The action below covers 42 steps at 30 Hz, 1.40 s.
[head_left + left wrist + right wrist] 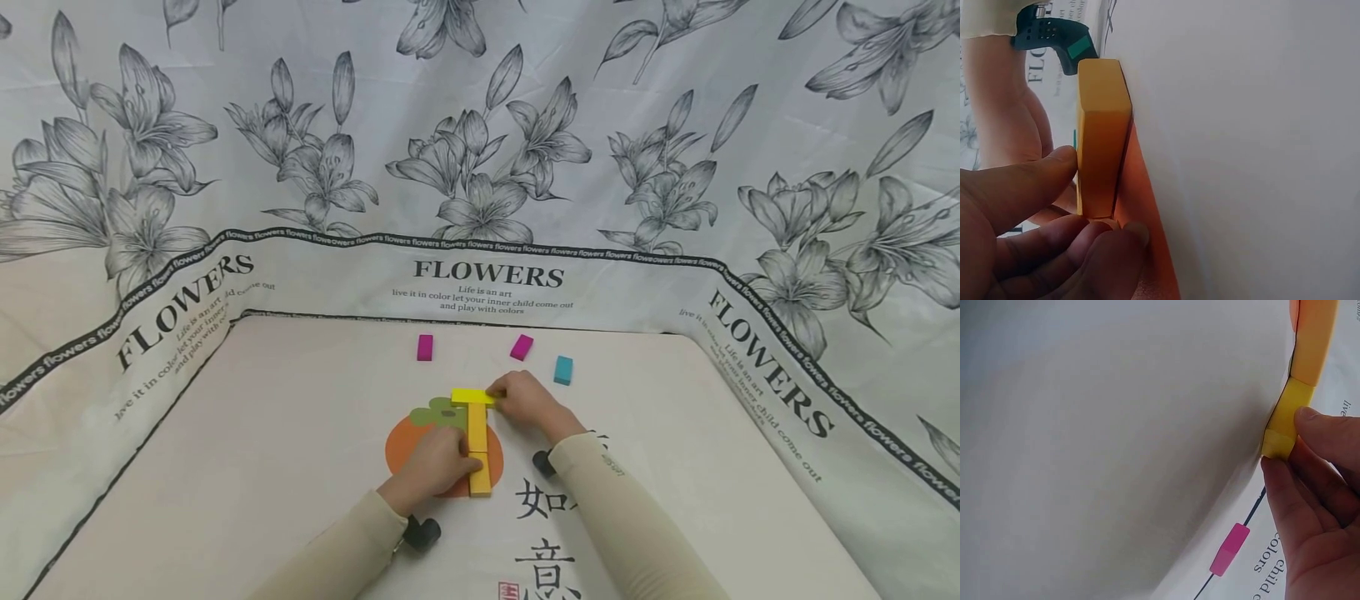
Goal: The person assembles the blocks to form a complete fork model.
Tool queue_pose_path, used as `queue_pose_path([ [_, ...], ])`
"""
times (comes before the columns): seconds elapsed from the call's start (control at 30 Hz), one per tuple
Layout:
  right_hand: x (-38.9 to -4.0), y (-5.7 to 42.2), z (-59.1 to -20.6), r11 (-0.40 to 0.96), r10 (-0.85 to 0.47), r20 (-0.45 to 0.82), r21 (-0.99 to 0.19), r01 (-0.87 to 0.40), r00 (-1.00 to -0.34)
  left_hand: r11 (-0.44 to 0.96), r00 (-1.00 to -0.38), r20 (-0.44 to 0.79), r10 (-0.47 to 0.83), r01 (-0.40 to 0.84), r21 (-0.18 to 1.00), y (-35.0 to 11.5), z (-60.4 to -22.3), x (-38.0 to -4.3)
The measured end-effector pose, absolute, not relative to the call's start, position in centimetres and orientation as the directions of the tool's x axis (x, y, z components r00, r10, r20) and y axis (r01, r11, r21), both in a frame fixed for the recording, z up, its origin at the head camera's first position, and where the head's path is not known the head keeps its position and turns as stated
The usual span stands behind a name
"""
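Two orange-yellow blocks, an upper one (477, 425) and a lower one (481, 482), lie end to end in an upright line. Across their far end lies a bright yellow block (468, 397), making a T shape. My left hand (431, 468) holds the lower block near the joint, its thumb on the block (1102, 144) and its other fingers curled beside the end in the left wrist view. My right hand (531, 403) pinches the right end of the yellow block (1288, 415) between thumb and fingers.
Two magenta blocks, one at left (425, 347) and one at right (521, 347), and a teal block (563, 370) lie farther back. An orange fruit print (405, 446) and black characters (543, 500) mark the cloth. A flower-printed curtain (480, 183) borders the table.
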State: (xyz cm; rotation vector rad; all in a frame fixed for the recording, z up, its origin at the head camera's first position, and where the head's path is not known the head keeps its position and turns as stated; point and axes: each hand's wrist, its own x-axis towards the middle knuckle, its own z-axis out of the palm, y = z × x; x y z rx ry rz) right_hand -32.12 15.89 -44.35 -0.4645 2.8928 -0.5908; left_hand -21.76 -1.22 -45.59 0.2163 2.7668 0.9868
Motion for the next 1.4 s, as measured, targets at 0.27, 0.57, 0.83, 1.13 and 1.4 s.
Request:
queue_pose_path([
  [0.27,-32.1,16.0,-44.4,0.872,-0.332,-0.09,-0.409,-0.269,-0.939,0.781,-0.96,-0.088,0.265,0.16,0.603,-1.1,-45.3,-21.2],
  [0.57,-32.3,15.9,-44.4,0.876,-0.309,-0.1,-0.416,-0.242,-0.946,0.842,-0.877,-0.021,0.48,0.454,0.291,-0.3,-44.5,-19.5],
  [0.83,-32.3,16.0,-44.5,0.877,-0.328,-0.086,-0.398,-0.269,-0.941,0.804,-0.807,-0.022,0.59,0.585,0.109,0.0,-44.7,-18.4],
  [1.13,-32.5,16.1,-44.6,0.873,-0.336,-0.08,-0.401,-0.279,-0.938,0.711,-0.707,0.074,0.703,0.695,-0.105,-0.3,-45.4,-18.1],
  [1.4,-32.5,16.1,-44.7,0.874,-0.34,-0.077,-0.395,-0.284,-0.937,0.682,-0.672,0.121,0.731,0.719,-0.129,-0.4,-45.5,-18.1],
])
